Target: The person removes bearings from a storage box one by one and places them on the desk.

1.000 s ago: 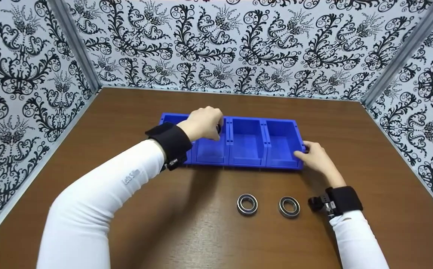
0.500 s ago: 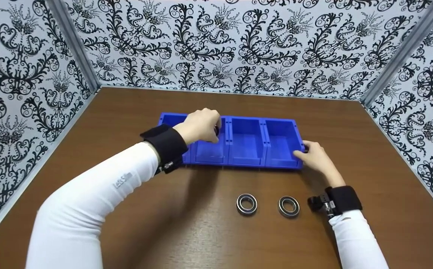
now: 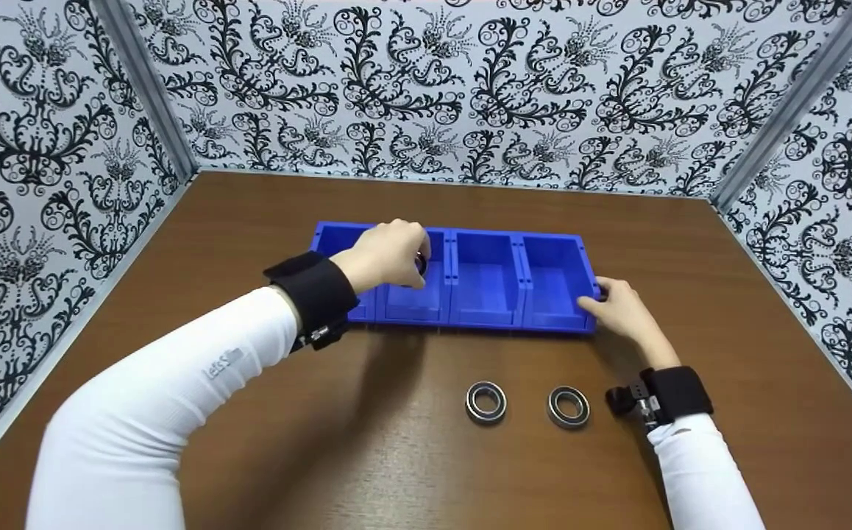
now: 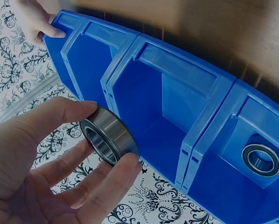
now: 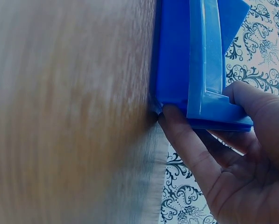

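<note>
My left hand point(image 3: 389, 254) pinches a ball bearing point(image 4: 109, 135) between thumb and fingers, over the second compartment from the left of a blue bin row point(image 3: 485, 318). Up close, the left wrist view shows its steel outer ring and dark seal. Another bearing point(image 4: 261, 159) lies inside the leftmost compartment, which the left hand and wrist partly hide in the head view. At the row's right end, my right hand point(image 3: 621, 313) grips the side wall, thumb over the rim and fingers outside, as the right wrist view shows point(image 5: 242, 154).
Two more bearings lie flat on the brown table point(image 3: 286, 449) in front of the bins: one bearing point(image 3: 485, 403) nearer the middle, the other bearing point(image 3: 568, 408) close to the right wrist. Patterned panels point(image 3: 426, 96) stand behind and at both sides.
My left hand, with the bearing in it, has shifted a little to the left and toward me. The right hand and the bin row stay where they were.
</note>
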Demonstrator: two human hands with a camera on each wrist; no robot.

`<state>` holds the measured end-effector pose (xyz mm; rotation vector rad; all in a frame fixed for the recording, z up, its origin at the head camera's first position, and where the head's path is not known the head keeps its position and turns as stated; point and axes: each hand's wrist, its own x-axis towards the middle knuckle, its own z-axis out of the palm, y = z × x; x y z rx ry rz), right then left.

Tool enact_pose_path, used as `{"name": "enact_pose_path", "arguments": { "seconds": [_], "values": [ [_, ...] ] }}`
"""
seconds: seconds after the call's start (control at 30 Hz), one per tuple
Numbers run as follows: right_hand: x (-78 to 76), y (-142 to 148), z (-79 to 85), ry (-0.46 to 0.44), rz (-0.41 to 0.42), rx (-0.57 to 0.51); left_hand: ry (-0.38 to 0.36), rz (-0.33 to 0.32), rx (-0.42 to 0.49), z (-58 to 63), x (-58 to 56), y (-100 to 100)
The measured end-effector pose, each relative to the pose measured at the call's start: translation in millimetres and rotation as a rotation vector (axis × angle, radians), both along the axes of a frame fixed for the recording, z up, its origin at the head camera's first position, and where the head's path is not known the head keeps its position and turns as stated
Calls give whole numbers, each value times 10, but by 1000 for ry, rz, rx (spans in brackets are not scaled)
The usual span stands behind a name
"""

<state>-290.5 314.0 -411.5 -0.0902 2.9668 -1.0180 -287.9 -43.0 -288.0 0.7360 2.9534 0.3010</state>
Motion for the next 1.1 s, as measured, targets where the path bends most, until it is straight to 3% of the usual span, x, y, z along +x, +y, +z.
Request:
{"name": "enact_pose_path", "arguments": {
  "seconds": [0.83, 1.1],
  "values": [
    [-1, 5, 11, 11, 1, -2, -11, -49, 17, -65, 180, -53],
    [9, -4, 15, -39, -8, -30, -13, -61, 12, -137, 240, -54]
  ]
}}
